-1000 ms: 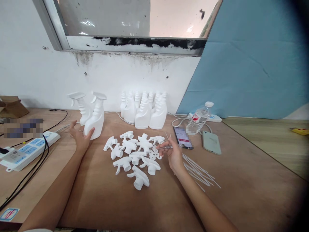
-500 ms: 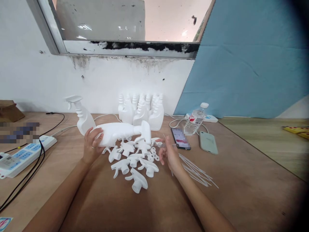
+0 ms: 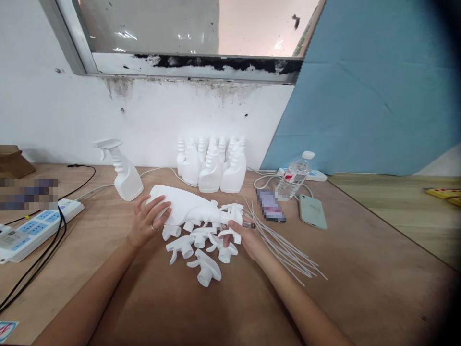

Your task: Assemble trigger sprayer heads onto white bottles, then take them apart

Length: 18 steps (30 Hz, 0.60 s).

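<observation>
A white spray bottle (image 3: 185,204) lies tilted across both hands above the table, neck to the right. My left hand (image 3: 148,222) is wrapped round its base end. At the neck my right hand (image 3: 247,238) is closed on the white trigger spray head (image 3: 233,210). A slim clear item with a dark end (image 3: 251,225) shows at the right hand's fingers; its kind I cannot make out. Under the bottle lie several loose trigger heads (image 3: 205,269), some partly covered. Thin white dip tubes (image 3: 288,254) spread to the right of the right hand.
A bottle with its trigger head fitted (image 3: 126,178) stands at left. Several headless bottles (image 3: 211,173) stand by the wall. A phone (image 3: 271,205), a pale green phone (image 3: 312,211), a water bottle (image 3: 293,178) and a power strip (image 3: 43,228) with cables lie around.
My right hand has moved left and closed on the spray head. The bottle's neck end has dropped and shifted right, and my left hand has moved slightly right with it.
</observation>
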Available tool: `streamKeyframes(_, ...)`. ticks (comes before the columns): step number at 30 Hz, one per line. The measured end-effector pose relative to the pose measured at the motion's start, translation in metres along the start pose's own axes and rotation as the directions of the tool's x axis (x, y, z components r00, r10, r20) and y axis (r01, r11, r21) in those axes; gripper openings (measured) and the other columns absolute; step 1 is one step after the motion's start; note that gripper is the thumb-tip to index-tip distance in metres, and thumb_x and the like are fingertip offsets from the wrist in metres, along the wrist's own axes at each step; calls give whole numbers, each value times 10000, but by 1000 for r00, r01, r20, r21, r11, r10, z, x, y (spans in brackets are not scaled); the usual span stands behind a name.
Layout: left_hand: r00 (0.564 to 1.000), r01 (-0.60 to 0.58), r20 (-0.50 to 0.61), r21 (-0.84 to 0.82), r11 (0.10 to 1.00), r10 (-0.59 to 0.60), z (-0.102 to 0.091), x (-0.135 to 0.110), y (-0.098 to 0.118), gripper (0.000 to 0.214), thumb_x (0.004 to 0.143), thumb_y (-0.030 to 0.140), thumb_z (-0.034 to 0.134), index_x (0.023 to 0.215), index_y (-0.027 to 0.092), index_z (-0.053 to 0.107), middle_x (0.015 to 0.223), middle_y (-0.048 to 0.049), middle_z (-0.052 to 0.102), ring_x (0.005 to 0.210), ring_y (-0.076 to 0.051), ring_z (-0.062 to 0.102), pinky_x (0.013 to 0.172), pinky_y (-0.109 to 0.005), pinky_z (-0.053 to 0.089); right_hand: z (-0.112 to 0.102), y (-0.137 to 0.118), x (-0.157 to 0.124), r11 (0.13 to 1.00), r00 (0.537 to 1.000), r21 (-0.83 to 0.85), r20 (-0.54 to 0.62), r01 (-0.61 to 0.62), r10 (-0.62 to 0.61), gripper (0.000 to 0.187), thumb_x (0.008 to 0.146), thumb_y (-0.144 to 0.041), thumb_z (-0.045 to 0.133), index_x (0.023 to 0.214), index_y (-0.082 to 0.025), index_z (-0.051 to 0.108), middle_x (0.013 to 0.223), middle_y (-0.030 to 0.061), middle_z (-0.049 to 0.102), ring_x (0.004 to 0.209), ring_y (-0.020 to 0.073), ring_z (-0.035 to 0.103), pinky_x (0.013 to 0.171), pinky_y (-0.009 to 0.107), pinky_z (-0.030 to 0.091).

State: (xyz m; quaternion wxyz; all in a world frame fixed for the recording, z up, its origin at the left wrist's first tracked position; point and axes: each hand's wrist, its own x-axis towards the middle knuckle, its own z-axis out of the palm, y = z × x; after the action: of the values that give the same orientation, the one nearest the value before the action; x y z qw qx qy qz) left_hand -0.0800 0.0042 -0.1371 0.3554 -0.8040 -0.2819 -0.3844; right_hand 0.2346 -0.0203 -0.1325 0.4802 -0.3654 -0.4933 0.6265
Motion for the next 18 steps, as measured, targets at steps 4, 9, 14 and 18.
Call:
streamKeyframes(4,1000,-8,17,-9,1000,8,-2,-2,-1,413,859,57,564,1182,307,505,1102,-43,717,1176,-225,610,1042,-478,381,5,-1,1,1000,996,29,-87,-2,4,323,701,-420,773,833,-153,649,682,58,711,554,194,660,497,292,539)
streamKeyframes(9,999,-16,41,-86,996,20,-1,-3,-2,358,885,107,570,1200,273,534,1153,-72,704,1204,-227,590,1017,-459,405,5,2,0,998,989,20,-131,65,-62,283,728,-403,753,821,-157,646,602,20,666,526,154,618,490,257,531)
streamKeyframes(14,998,-34,44,-189,981,43,-2,2,-9,340,913,285,578,1248,234,546,1168,-104,696,1213,-248,580,994,-463,426,2,8,-2,991,981,-42,-139,128,-133,254,776,-396,715,848,-164,644,608,27,679,509,146,610,479,241,505)
streamKeyframes(18,998,17,56,-177,984,-7,-7,6,-13,295,922,304,558,1214,263,582,1155,-75,705,1165,-231,615,980,-441,439,4,12,-3,987,975,-38,-157,154,-158,257,763,-403,724,833,-172,636,608,29,684,483,147,603,448,235,475)
